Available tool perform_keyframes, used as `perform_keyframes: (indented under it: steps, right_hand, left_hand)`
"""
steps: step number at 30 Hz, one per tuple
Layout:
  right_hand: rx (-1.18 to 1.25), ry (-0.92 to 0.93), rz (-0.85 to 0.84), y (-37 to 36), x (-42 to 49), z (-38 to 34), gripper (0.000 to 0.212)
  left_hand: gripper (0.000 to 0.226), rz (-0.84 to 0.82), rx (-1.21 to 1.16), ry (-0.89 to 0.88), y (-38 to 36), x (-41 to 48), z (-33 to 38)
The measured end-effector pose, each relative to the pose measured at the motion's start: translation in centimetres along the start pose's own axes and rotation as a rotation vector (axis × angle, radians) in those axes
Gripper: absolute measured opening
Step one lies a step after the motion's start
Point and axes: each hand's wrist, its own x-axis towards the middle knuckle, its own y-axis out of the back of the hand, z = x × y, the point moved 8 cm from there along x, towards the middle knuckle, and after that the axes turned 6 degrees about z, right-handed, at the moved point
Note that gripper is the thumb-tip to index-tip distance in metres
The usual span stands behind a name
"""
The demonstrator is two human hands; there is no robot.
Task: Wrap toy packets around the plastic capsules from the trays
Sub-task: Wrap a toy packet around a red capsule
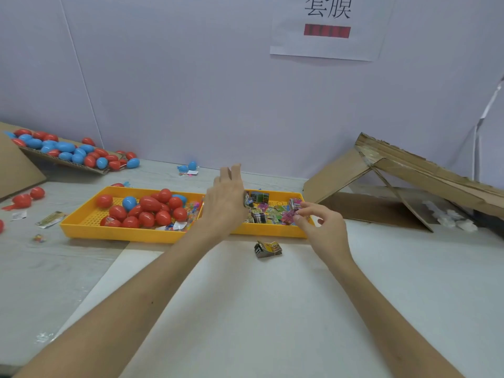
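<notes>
Pinching a pink packet point(289, 215) between thumb and forefinger, the right hand point(321, 227) reaches over the near right corner of the packet tray point(272, 232), its other fingers loosely curled. The pink packet sits just above the heap of coloured packets in that yellow tray.

The left hand point(226, 205) hovers over the place where the two trays meet, its back to the camera and its fingers pointing up and away. A crumpled packet point(247, 201) shows right at its palm edge; the thumb is hidden, so I cannot tell whether the hand grips it or merely touches it.

Just beside the packet tray on its left stands the capsule tray point(117, 233), also yellow, holding red and blue capsules point(150, 204) piled loosely, with a few small bags at its right end. A folded packet point(268, 249) lies alone on the white table point(245, 309), near the front of the packet tray and between the two forearms.

More capsules rest on a tilted cardboard sheet point(68, 164) at far left, and a few lie loose on the table. A torn cardboard box point(409, 170) stands open at right. A paper sign point(327, 47) hangs on the wall.
</notes>
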Motion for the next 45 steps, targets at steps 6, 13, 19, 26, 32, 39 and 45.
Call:
perform_keyframes:
  steps: [6, 13, 19, 26, 32, 39, 45]
  right_hand:
    - [0.037, 0.038, 0.057, 0.7, -0.1, -0.6, 0.006]
    - [0.063, 0.076, 0.074, 0.7, -0.4, -1.2, 0.011]
    - [0.066, 0.121, 0.077, 0.7, -0.7, -1.8, 0.015]
    - [0.162, 0.09, 0.019, 0.4, -0.9, -1.8, 0.012]
    - [0.246, 0.069, -0.001, 0.3, -1.3, -2.2, 0.012]
    - [0.381, 0.019, -0.093, -0.6, -1.2, -2.2, 0.01]
    - [0.47, -0.042, -0.242, -2.2, -1.8, -2.0, 0.029]
  left_hand:
    - [0.114, 0.035, 0.472, -0.067, -0.9, 2.4, -0.3]
    - [0.111, -0.046, 0.551, 0.016, -1.3, 3.2, -2.1]
    - [0.107, 0.011, 0.515, -0.002, -1.0, 2.8, -2.8]
    - [0.064, 0.116, 0.208, 0.022, 0.2, 2.9, -2.7]
    - [0.032, 0.021, -0.561, 0.313, -0.9, 2.1, -3.5]
    - [0.018, -0.043, -0.913, 0.156, -0.8, -3.5, -0.2]
    - [0.018, -0.4, -1.144, 0.175, -3.0, -7.2, 1.6]
